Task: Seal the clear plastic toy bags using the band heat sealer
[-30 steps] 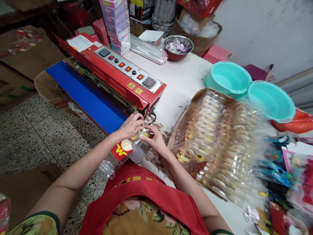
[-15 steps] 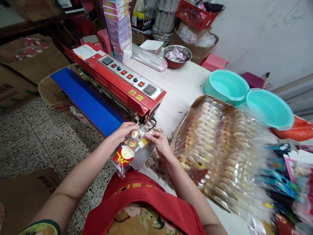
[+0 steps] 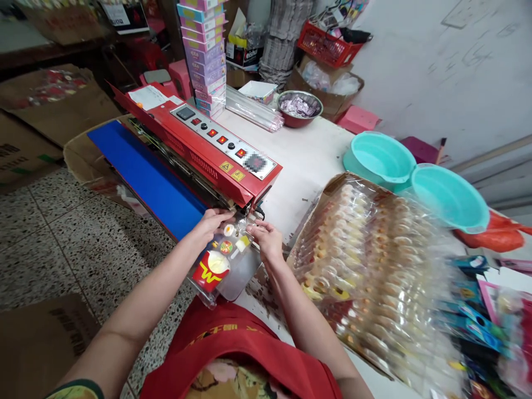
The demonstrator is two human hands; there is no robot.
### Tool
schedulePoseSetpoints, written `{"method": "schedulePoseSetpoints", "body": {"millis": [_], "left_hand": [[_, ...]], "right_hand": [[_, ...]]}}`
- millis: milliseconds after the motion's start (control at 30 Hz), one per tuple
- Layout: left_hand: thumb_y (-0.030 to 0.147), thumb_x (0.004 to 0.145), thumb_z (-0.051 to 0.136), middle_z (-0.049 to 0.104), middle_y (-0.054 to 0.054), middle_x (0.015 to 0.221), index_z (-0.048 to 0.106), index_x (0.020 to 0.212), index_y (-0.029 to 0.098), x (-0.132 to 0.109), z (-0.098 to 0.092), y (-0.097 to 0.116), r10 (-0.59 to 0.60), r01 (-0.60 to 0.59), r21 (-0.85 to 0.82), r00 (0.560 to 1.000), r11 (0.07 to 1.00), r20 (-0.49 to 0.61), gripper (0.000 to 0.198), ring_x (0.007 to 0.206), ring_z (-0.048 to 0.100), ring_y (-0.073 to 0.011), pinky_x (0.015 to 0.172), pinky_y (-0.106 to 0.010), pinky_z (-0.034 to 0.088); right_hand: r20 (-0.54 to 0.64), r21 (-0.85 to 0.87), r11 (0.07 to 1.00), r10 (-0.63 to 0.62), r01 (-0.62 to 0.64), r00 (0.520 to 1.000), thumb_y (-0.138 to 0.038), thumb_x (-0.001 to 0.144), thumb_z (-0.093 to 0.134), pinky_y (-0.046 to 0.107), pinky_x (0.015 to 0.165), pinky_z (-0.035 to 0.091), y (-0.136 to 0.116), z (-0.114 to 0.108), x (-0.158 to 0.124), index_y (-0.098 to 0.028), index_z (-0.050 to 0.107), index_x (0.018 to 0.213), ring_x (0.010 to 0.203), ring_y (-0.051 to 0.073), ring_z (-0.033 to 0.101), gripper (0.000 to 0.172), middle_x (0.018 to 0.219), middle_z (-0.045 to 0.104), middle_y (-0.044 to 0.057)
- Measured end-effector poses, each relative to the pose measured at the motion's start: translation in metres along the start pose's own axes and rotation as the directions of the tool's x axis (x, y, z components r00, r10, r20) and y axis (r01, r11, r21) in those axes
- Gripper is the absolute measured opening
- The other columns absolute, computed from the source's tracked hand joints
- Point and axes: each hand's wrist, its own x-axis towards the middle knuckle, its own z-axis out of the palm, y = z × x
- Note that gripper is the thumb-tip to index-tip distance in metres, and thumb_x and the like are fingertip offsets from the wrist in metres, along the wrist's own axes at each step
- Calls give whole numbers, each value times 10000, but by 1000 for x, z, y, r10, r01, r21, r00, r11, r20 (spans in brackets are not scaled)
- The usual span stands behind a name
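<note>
A clear plastic bag (image 3: pixel 216 267) hangs from my two hands, its top edge at the near end of the red band sealer (image 3: pixel 220 166). Inside it show a red piece with a yellow W and small food-shaped pieces, among them an egg and an ice lolly. My left hand (image 3: pixel 213 224) pinches the bag's upper left corner, close to the sealer's inlet. On the upper right corner, the fingers of my right hand (image 3: pixel 266 238) are closed. Behind the bag is a grey metal plate (image 3: pixel 241 277). The sealer's blue conveyor belt (image 3: pixel 149 177) runs away to the left.
Right of my arm, a cardboard box (image 3: pixel 332 185) holds rows of filled clear bags. Two turquoise basins (image 3: pixel 380 158) stand behind it. A stack of small boxes (image 3: pixel 205 61) and a metal bowl (image 3: pixel 300 105) with sachets are further back.
The bag's top edge has come slightly nearer the sealer's inlet, and my right hand has shifted a little. Both hands still hold the bag. The view has tilted slightly.
</note>
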Motion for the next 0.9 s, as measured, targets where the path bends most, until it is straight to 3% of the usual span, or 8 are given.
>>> {"method": "schedulePoseSetpoints", "body": {"millis": [233,433,500,567,600,667,767,900], "left_hand": [[160,488,863,699,-77,678,600,894,135,10,-26,7,50,-42,86,995,995,-86,485,506,638,-175,484,-250,492],[109,562,780,645,-32,730,539,850,147,21,-46,40,199,-170,121,929,978,-310,378,666,653,-185,696,-355,553],[120,584,770,635,-32,847,531,917,163,19,-62,48,328,-241,245,842,939,-429,413,829,646,-213,865,-444,514],[202,559,824,634,-69,1022,563,990,164,14,-71,45,741,-340,685,500,644,-449,505,1026,593,-279,1004,-540,409],[255,564,839,621,-90,1106,575,1020,162,10,-69,38,866,-350,808,353,474,-355,535,1135,539,-319,1076,-585,308],[295,664,787,616,-95,1136,582,1077,173,-6,-48,15,966,-474,853,226,221,-124,476,1151,527,-318,1058,-557,344],[284,843,627,645,-66,1034,587,1090,204,-44,23,-31,865,-802,595,262,-51,428,263,998,602,-229,931,-405,484],[274,885,579,516,-92,1350,481,1329,272,-74,138,-72,437,-953,260,169,-158,884,454,1219,503,-240,1032,-423,436]], "right_hand": [[-39,69,997,41,-39,998,-232,419,856,262,517,486,8,24,23,-190,547,845,585,166,639,528,664,701,1],[-53,-49,968,-250,247,967,-449,623,799,316,743,544,6,13,-5,-198,531,971,804,162,648,507,893,683,36],[-4,-195,909,-376,368,926,-454,675,776,330,785,543,-5,-17,-29,-199,555,1038,902,183,635,496,1014,674,71],[6,-369,808,-492,459,871,-449,719,757,351,815,539,-21,-61,-53,-211,566,1115,947,199,621,500,1095,655,85],[-15,-465,741,-554,485,832,-451,732,752,366,826,535,-31,-88,-64,-219,562,1152,952,206,617,516,1125,643,90],[-65,-665,570,-689,484,722,-469,720,766,409,853,524,-51,-144,-85,-228,554,1185,968,228,604,565,1160,617,102],[55,-881,255,-781,398,622,-491,684,789,488,935,474,-75,-217,-105,-234,615,1076,1114,297,542,500,1197,576,119],[303,-944,-80,-592,320,747,-379,711,793,531,994,424,-85,-256,-108,-235,690,910,1205,345,475,266,1282,515,133]]}}
